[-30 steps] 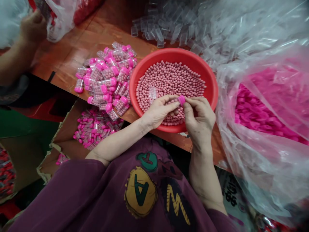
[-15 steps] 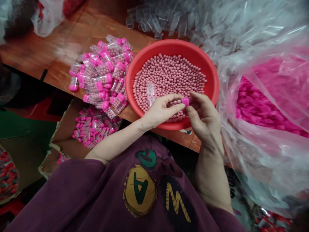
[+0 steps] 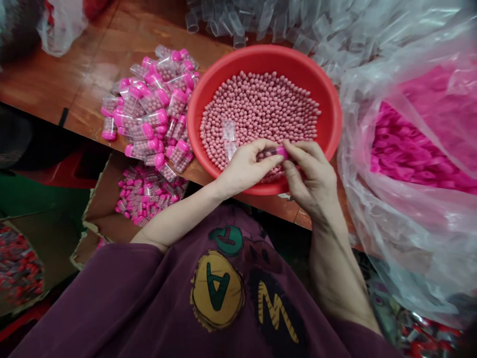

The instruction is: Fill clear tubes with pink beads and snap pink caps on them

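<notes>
My left hand [image 3: 249, 163] is closed around a small clear tube of pink beads with a bright pink cap [image 3: 280, 152], held over the near side of a red basin [image 3: 194, 134]. My right hand [image 3: 311, 171] pinches the capped end between thumb and fingers. Round pink beads [image 3: 261, 107] fill much of the basin floor. Two clear empty tubes [image 3: 229, 130] lie on the beads just left of my left hand. To the left, a heap of filled, pink-capped tubes [image 3: 154, 112] covers part of the wooden table [image 3: 89, 69].
Clear empty tubes [image 3: 268, 20] are piled behind the basin. On the right a plastic bag [image 3: 357, 149] holds loose pink caps [image 3: 406, 149]. Below the table's left edge, a cardboard box [image 3: 102, 199] contains more filled tubes [image 3: 147, 196]. Another box holds red-capped pieces [image 3: 18, 268].
My right fingers have closed in on the pink cap, where they were more apart before. The view has shifted slightly.
</notes>
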Demonstrator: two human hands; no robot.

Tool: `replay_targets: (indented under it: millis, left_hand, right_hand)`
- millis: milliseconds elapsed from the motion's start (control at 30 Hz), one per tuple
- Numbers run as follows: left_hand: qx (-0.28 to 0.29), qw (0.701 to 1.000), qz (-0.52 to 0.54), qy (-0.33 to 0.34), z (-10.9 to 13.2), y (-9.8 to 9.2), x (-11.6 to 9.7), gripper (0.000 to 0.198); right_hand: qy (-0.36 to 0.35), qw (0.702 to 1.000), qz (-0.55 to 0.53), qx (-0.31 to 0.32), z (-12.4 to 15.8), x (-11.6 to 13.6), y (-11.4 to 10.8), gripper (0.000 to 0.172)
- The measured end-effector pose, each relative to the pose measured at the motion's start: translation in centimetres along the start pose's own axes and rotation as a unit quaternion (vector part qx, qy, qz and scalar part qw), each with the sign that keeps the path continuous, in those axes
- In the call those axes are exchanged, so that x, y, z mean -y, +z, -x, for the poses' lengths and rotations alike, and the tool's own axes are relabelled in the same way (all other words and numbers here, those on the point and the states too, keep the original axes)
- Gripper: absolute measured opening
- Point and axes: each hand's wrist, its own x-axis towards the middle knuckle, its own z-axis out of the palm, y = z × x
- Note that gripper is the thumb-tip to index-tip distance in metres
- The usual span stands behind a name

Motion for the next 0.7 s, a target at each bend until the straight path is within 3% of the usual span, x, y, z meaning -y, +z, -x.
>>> replay_targets:
  millis: [67,167,300,367,467,567,633,700]
  left_hand:
    - [-0.006,0.998,0.059,-0.014,-0.1,-0.3,-0.1,0.017]
    - [-0.019,0.99,0.136,-0.042,-0.3,-0.7,-0.3,0.022]
    - [-0.002,0.986,0.159,-0.05,-0.3,-0.8,-0.3,0.027]
    - [0.01,0.989,0.145,-0.041,-0.2,-0.7,-0.1,0.028]
    - [-0.013,0.991,0.13,-0.023,-0.2,-0.6,0.0,0.024]
    - [-0.041,0.993,0.106,-0.028,-0.3,-0.5,0.1,0.029]
    - [-0.052,0.994,0.089,-0.037,-0.3,-0.3,0.1,0.03]
    - [-0.071,0.994,0.08,-0.033,-0.4,-0.1,0.1,0.031]
  right_hand:
    - [0.029,0.999,-0.034,-0.023,0.2,-0.4,0.5,0.05]
    - [0.067,0.985,-0.105,-0.12,0.3,-1.2,1.7,0.064]
    - [0.077,0.959,-0.135,-0.237,-0.2,-1.1,2.6,0.052]
    - [0.084,0.966,-0.111,-0.219,-0.8,-0.2,2.3,0.038]
    - [0.053,0.992,-0.023,-0.109,-1.2,1.4,1.7,0.029]
    - [-0.002,0.994,0.098,-0.046,-1.2,2.0,2.0,0.05]
    - [-0.005,0.984,0.17,-0.056,-1.1,1.9,2.9,0.063]
    - [0.003,0.973,0.216,-0.075,-1.2,1.7,4.1,0.062]
